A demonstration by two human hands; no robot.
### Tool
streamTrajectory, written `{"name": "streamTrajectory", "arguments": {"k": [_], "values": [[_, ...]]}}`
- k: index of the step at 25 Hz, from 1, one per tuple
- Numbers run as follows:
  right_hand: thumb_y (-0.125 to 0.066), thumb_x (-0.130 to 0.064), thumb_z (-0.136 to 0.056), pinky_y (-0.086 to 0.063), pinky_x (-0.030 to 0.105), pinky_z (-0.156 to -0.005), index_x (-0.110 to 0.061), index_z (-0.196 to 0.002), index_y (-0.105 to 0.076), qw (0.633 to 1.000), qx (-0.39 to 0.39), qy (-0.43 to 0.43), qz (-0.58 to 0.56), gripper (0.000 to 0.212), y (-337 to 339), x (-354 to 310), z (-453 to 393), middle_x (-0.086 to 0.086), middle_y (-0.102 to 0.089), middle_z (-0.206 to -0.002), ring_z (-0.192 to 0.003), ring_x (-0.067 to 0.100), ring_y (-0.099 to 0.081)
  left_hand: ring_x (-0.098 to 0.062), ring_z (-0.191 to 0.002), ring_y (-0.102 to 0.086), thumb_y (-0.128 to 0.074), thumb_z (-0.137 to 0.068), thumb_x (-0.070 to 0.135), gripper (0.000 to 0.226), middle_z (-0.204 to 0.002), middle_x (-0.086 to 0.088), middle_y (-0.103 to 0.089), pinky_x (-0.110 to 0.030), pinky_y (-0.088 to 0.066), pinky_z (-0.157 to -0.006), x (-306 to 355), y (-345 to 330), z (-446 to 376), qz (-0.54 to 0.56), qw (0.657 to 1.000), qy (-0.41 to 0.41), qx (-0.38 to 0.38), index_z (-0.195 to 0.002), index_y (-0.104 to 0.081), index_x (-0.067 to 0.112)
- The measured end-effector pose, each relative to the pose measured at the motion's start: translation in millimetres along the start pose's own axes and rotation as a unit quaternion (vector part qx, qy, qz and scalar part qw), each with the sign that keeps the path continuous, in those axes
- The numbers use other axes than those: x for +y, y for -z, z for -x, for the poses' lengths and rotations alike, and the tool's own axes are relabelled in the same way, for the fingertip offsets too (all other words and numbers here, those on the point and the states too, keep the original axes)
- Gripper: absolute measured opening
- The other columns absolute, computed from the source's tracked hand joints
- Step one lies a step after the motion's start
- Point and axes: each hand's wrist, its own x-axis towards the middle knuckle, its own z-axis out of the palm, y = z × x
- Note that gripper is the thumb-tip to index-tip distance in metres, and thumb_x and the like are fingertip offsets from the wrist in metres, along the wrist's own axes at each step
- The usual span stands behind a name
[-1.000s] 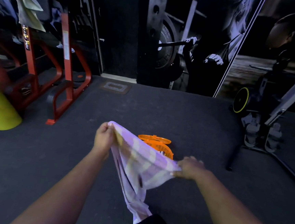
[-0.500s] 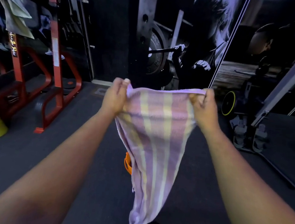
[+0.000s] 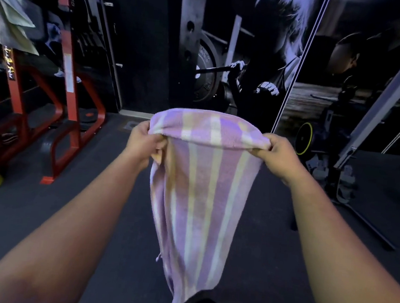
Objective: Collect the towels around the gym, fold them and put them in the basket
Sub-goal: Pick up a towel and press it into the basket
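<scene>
fold step | left hand (image 3: 144, 140) and right hand (image 3: 275, 150) each pinching a top corner of striped towel (image 3: 203, 188) | keep edge taut, level corners, align hems before halving

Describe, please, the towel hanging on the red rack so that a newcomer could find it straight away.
Look to the far left of the room, where a red rack stands on the dark floor. Draped over its top, near the upper left corner, hangs a pale greenish-grey towel. Unlike the purple striped towel held up in both hands, it is plain.
</scene>
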Motion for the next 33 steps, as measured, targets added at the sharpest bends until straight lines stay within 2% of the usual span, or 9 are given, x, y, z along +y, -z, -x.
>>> {"name": "streamTrajectory", "arguments": {"k": [3,7,11,15,19,23,26,30,33], "values": [[-0.077,-0.013,-0.088,-0.055,0.040,-0.076,-0.012,-0.107,-0.067,0.982,0.049,-0.009,-0.184,0.022,-2.7,-10.3,3.0,0.016,-0.073,-0.105,-0.091,0.020,-0.068,-0.023,-0.080,-0.072,-0.075,-0.085,0.007,0.026,-0.094,-0.007,-0.076,-0.029,-0.058,-0.058,7.4,6.5,1.8,0.158,0.987,0.031,0.020,-0.109,-0.066,0.014],[-0.074,-0.011,-0.090,-0.057,0.034,-0.073,-0.011,-0.117,-0.065,0.972,0.020,-0.065,-0.226,0.029,-13.6,-10.3,3.6,0.011,-0.074,-0.111,-0.096,0.023,-0.071,-0.024,-0.072,-0.067,-0.066,-0.094,0.020,0.013,-0.070,-0.002,-0.075,-0.025,-0.054,-0.052,-21.8,2.4,21.2,0.048,0.982,0.180,0.026,-0.094,-0.071,0.009],[-0.069,-0.010,-0.095,-0.059,0.030,-0.070,-0.010,-0.130,-0.059,0.934,0.013,-0.093,-0.345,0.037,-12.7,-14.1,8.7,0.007,-0.075,-0.109,-0.094,0.018,-0.072,-0.024,-0.095,-0.071,-0.051,-0.099,0.038,0.031,-0.097,-0.007,-0.076,-0.033,-0.059,-0.079,14.4,22.1,5.1,0.309,0.944,0.108,-0.030,-0.092,-0.073,0.018],[-0.073,-0.011,-0.092,-0.060,0.032,-0.077,-0.018,-0.134,-0.052,0.940,0.015,-0.073,-0.334,0.047,-19.1,-20.4,7.8,0.012,-0.072,-0.115,-0.098,0.019,-0.073,-0.029,-0.109,-0.071,-0.084,-0.082,0.031,0.049,-0.112,-0.007,-0.076,-0.046,-0.060,-0.089,-29.1,27.5,45.4,-0.037,0.987,0.077,-0.133,-0.123,-0.067,0.010],[-0.071,-0.010,-0.093,-0.060,0.031,-0.077,-0.014,-0.131,-0.052,0.929,0.080,-0.106,-0.346,0.043,-23.7,-8.0,5.8,0.013,-0.069,-0.115,-0.093,0.018,-0.070,-0.026,-0.101,-0.073,-0.070,-0.094,0.020,0.031,-0.112,-0.014,-0.075,-0.047,-0.059,-0.087,-21.9,21.9,38.8,0.183,0.978,0.074,-0.061,-0.122,-0.067,0.007],[-0.070,-0.010,-0.095,-0.058,0.030,-0.070,-0.012,-0.131,-0.052,0.917,0.105,-0.103,-0.371,0.041,-25.5,-9.6,-4.6,0.007,-0.068,-0.108,-0.084,0.014,-0.069,-0.026,-0.094,-0.072,-0.092,-0.065,0.047,0.065,-0.108,-0.012,-0.076,-0.036,-0.059,-0.071,-60.7,18.6,71.6,0.035,0.974,0.128,-0.184,-0.115,-0.072,0.011],[-0.068,-0.015,-0.097,-0.058,0.029,-0.074,-0.013,-0.116,-0.056,0.867,0.162,-0.083,-0.465,0.023,-22.8,8.2,-3.2,0.003,-0.067,-0.097,-0.082,0.013,-0.067,-0.020,-0.079,-0.073,-0.079,-0.081,0.023,0.026,-0.096,-0.011,-0.078,-0.037,-0.058,-0.073,-54.1,14.5,67.1,0.087,0.971,0.150,-0.166,-0.103,-0.076,0.010],[-0.048,-0.083,-0.074,-0.054,0.049,-0.097,-0.010,-0.132,-0.059,0.859,0.008,-0.192,-0.475,0.094,-60.5,49.5,44.6,0.013,-0.070,-0.125,-0.115,0.030,-0.067,-0.024,-0.094,-0.073,-0.054,-0.100,0.011,0.019,-0.105,-0.013,-0.076,-0.038,-0.059,-0.085,-4.4,0.5,50.3,0.165,0.969,0.141,-0.120,-0.112,-0.069,0.009],[-0.075,-0.073,-0.068,-0.058,0.036,-0.071,-0.014,-0.114,-0.070,0.907,-0.150,-0.242,-0.312,0.075,-89.3,67.1,80.3,0.011,-0.075,-0.102,-0.087,0.026,-0.070,-0.028,-0.097,-0.073,-0.056,-0.102,0.021,0.026,-0.109,-0.017,-0.074,-0.041,-0.060,-0.081,1.4,-3.1,44.6,0.189,0.966,0.153,-0.089,-0.120,-0.065,0.005]]}}
